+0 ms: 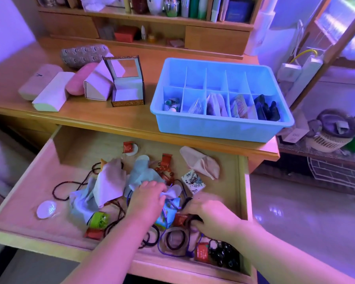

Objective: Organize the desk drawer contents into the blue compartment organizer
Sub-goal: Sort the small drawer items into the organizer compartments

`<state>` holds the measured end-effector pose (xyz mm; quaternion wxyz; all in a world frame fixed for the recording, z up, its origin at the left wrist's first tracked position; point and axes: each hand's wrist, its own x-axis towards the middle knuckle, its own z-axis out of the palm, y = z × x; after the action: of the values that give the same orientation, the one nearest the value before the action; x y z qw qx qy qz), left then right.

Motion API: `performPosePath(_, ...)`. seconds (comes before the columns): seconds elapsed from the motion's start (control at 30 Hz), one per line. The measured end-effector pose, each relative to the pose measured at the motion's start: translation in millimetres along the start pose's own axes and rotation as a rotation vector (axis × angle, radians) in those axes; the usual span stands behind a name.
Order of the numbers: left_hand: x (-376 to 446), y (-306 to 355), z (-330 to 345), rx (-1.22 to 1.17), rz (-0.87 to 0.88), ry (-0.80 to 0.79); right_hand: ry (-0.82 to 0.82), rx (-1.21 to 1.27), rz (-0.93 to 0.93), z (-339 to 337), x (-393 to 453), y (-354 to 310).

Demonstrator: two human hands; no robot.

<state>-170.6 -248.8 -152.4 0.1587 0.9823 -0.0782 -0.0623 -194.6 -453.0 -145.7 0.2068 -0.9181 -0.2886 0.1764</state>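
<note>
Right hand (205, 214) pinches a dark bead loop (194, 221); the blue organizer (217, 128) lies ahead, beyond the drawer (39, 181), nearer this hand.

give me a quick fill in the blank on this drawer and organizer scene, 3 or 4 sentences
1. The blue organizer sits on the ____, above the open drawer.
2. The organizer's ____ row of compartments holds items; the other row looks bare.
3. Both the left hand and the right hand are inside the ____.
4. The small dark box on the desk has its lid ____.

Missing words: desk; front; drawer; open
</note>
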Motion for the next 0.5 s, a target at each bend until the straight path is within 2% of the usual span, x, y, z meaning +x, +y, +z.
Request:
performPosePath(0.07, 0.9, -6.9, -6.8, -0.165, -0.079, 0.114, 0.137, 0.081, 0.021, -8.4, -6.7, 4.6)
performPosePath(0.17, 0.4, -26.2, -20.9, -0.477, -0.207, 0.33, 0.433, 0.17, 0.217, -36.9, -13.6, 20.7)
performPosePath(0.27, 4.4, -50.7, -33.8, -0.62, -0.35, 0.482, 0.623, 0.281, 0.361, -71.8, -17.0, 27.6)
performPosePath(0.33, 6.9, -63.9, -39.0, -0.635, -0.401, 0.42, 0.699, 0.408, 0.371, -93.7, -17.7, 23.7)
performPosePath(0.43, 3.6, -64.6, -47.4, -0.339, -0.355, 0.22, 0.758, 0.785, 0.353, -121.2, -12.8, 8.9)
performPosePath(0.5, 1.9, -52.8, -58.5, -0.304, -0.242, 0.268, 0.717, 1.147, 0.371, -136.3, -4.7, -3.6)
